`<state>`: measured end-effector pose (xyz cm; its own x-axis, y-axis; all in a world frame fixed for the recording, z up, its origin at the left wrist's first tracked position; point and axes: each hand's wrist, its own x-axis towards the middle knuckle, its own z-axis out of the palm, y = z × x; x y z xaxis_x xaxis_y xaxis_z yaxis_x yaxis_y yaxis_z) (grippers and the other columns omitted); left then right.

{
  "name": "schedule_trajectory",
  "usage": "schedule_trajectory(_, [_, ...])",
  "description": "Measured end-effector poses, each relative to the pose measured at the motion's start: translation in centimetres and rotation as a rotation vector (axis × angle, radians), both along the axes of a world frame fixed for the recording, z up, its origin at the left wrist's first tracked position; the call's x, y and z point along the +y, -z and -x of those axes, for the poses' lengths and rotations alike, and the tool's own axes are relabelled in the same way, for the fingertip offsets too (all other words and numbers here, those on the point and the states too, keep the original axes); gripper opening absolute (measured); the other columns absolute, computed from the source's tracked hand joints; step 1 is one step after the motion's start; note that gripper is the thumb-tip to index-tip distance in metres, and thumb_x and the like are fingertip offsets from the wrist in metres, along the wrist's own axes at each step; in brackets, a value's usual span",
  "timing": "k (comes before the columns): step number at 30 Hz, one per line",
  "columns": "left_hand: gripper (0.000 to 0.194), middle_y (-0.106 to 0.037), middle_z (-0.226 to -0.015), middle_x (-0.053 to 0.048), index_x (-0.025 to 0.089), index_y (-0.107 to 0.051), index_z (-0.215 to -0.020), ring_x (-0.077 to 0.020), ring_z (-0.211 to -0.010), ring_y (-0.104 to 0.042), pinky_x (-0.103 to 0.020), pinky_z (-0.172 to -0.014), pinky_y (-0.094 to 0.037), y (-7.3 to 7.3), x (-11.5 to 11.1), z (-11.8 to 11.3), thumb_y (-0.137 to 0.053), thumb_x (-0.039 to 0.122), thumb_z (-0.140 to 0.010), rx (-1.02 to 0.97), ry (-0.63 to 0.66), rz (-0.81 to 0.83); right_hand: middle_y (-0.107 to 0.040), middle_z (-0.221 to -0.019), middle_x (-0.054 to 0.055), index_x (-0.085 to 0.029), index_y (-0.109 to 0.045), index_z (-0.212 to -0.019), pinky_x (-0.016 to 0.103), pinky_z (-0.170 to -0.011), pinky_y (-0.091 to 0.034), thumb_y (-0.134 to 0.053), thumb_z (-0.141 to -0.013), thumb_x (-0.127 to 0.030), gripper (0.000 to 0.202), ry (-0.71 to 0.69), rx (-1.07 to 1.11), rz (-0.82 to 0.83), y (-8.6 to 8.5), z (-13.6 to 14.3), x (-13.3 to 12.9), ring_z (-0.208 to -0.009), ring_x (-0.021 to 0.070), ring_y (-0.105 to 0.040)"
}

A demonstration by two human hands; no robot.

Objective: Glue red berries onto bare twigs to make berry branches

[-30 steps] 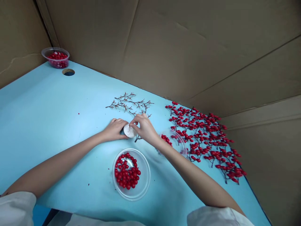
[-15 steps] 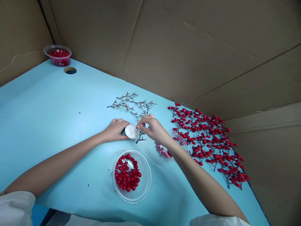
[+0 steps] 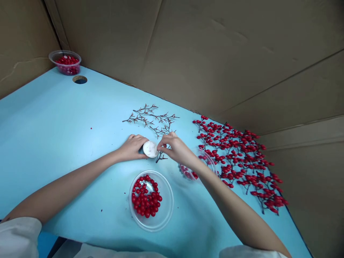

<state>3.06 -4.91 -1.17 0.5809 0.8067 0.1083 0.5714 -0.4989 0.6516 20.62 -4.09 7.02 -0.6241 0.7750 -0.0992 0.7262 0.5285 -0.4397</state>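
My left hand [image 3: 133,147] is wrapped round a small round container [image 3: 150,149] whose white top faces up, tilted a little toward me. At its right rim, my right hand [image 3: 173,147] is closed in a pinch; whatever its fingertips hold is too small to make out. Bare brown twigs [image 3: 154,118] lie just beyond both hands, and the end of one twig [image 3: 161,157] shows beneath the right hand. Nearer me sits a clear round bowl [image 3: 168,208] with red berries [image 3: 146,204] in it.
Many berry-covered branches [image 3: 236,154] spread over the table's right side. A clear tub [image 3: 208,159] with some berries is partly behind my right forearm. Another berry-filled tub [image 3: 67,64] stands in the far left corner by a round hole [image 3: 80,79]. Cardboard walls [image 3: 188,53] border the table.
My right fingertips have shifted slightly right and down at the white container's rim. The left hand keeps its hold, and the whole view has moved a little.
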Motion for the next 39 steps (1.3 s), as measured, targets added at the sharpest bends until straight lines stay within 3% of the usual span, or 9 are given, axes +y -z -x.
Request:
schedule_trajectory(3, [0.040, -0.056, -0.100, -0.006, 0.018, -0.048, -0.094, -0.0225, -0.098, -0.047, -0.035, -0.081, -0.030, -0.1, 0.0, 0.0, -0.059, 0.044, -0.066, 0.005, 0.004, 0.003, -0.054, -0.064, 0.002, -0.016, -0.060, -0.067, 0.029, -0.069, -0.035, -0.057, -0.073, -0.015, 0.007, 0.026, 0.046, -0.037, 0.0, 0.3, 0.4, -0.069, 0.0158, -0.041])
schedule_trajectory(10, [0.036, -0.056, -0.095, -0.005, 0.018, -0.048, -0.089, -0.0215, -0.095, -0.048, -0.033, -0.079, -0.031, -0.2, 0.0, 0.0, -0.057, 0.045, -0.067, 0.016, -0.002, -0.004, -0.053, -0.064, 0.003, -0.015, -0.059, -0.065, 0.027, -0.066, -0.035, -0.055, -0.071, -0.009, 0.010, -0.022, 0.041, -0.046, 1.8, 2.2, -0.7, -0.070, 0.0157, -0.041])
schedule_trajectory(14, [0.040, -0.056, -0.099, -0.005, 0.019, -0.047, -0.094, -0.0215, -0.097, -0.047, -0.033, -0.080, -0.030, 0.0, 0.1, 0.0, -0.058, 0.045, -0.066, 0.002, 0.002, -0.002, -0.054, -0.065, 0.003, -0.016, -0.060, -0.068, 0.028, -0.065, -0.035, -0.054, -0.073, -0.010, 0.010, -0.033, 0.019, -0.023, 1.1, 0.3, -1.0, -0.071, 0.0166, -0.042])
schedule_trajectory(19, [0.044, -0.055, -0.102, -0.006, 0.018, -0.047, -0.096, -0.0222, -0.099, -0.046, -0.034, -0.082, -0.030, 0.0, 0.1, 0.0, -0.061, 0.044, -0.064, 0.007, 0.003, -0.001, -0.053, -0.065, 0.003, -0.016, -0.060, -0.068, 0.029, -0.066, -0.035, -0.055, -0.074, -0.015, 0.007, 0.038, 0.088, -0.117, -0.1, -0.5, -0.3, -0.069, 0.0158, -0.042])
schedule_trajectory(25, [0.040, -0.056, -0.096, -0.005, 0.018, -0.047, -0.092, -0.0218, -0.095, -0.048, -0.034, -0.079, -0.031, -0.2, 0.0, 0.1, -0.058, 0.045, -0.066, 0.020, 0.001, -0.005, -0.050, -0.063, 0.002, -0.016, -0.059, -0.066, 0.028, -0.065, -0.035, -0.057, -0.072, -0.014, 0.007, -0.002, 0.108, -0.120, 1.2, 1.7, -0.6, -0.069, 0.0158, -0.041])
schedule_trajectory(28, [0.038, -0.056, -0.096, -0.005, 0.018, -0.048, -0.091, -0.0222, -0.095, -0.048, -0.034, -0.079, -0.031, -0.2, 0.0, 0.0, -0.057, 0.046, -0.066, 0.020, 0.000, -0.002, -0.050, -0.062, 0.002, -0.016, -0.059, -0.066, 0.027, -0.064, -0.035, -0.057, -0.071, -0.012, 0.007, -0.024, 0.051, -0.117, 1.8, 1.4, -0.7, -0.070, 0.0165, -0.041])
schedule_trajectory(34, [0.043, -0.056, -0.101, -0.005, 0.018, -0.047, -0.097, -0.0224, -0.099, -0.047, -0.035, -0.082, -0.030, 0.1, 0.1, 0.0, -0.061, 0.043, -0.064, -0.010, 0.000, -0.009, -0.053, -0.065, 0.004, -0.016, -0.060, -0.069, 0.030, -0.065, -0.036, -0.055, -0.074, -0.014, 0.008, 0.021, 0.020, -0.178, 0.7, -0.6, -0.5, -0.068, 0.0169, -0.041])
schedule_trajectory(39, [0.041, -0.056, -0.099, -0.005, 0.018, -0.048, -0.094, -0.0218, -0.098, -0.047, -0.034, -0.081, -0.031, 0.0, 0.0, 0.1, -0.059, 0.044, -0.066, -0.008, 0.003, -0.016, -0.052, -0.064, 0.003, -0.017, -0.060, -0.068, 0.029, -0.064, -0.036, -0.055, -0.074, -0.015, 0.008, -0.003, 0.086, -0.168, 1.1, 0.4, -1.0, -0.070, 0.0170, -0.042])
